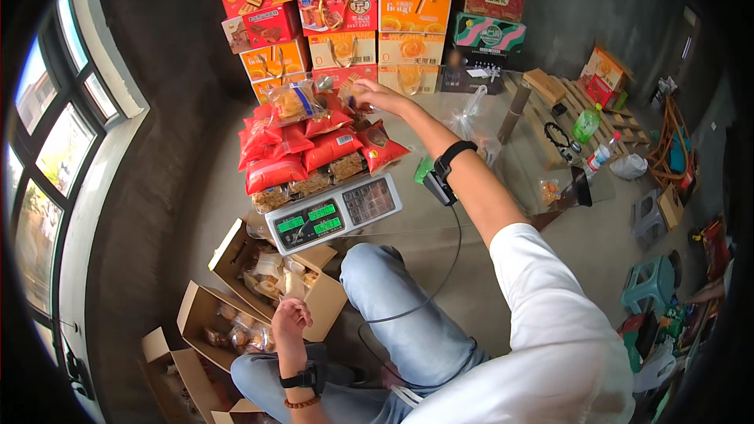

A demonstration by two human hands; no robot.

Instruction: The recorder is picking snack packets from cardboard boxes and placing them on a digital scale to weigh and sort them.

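Note:
My right hand (378, 96) reaches over the far side of a heaped pile, its fingers closed on a clear-wrapped pastry (354, 93). Several red packets (292, 140) make up most of the heap, with clear-wrapped brown crispy bars (310, 182) under them and a clear bag of pastries (295, 102) on top. All of it rests on a digital scale (333, 216) with green lit displays. Low by my knee, my left hand (291, 316) hangs with curled fingers and nothing visible in them. It is beside an open carton (326, 302) of wrapped snacks.
Stacked gift boxes (336, 12) stand behind the glass table (440, 224). More open cartons (188, 318) sit on the floor at left. A clear plastic bag (475, 114), a green bottle (586, 124) and wooden pallets (561, 137) are to the right. A black cable (448, 273) runs from my right wrist.

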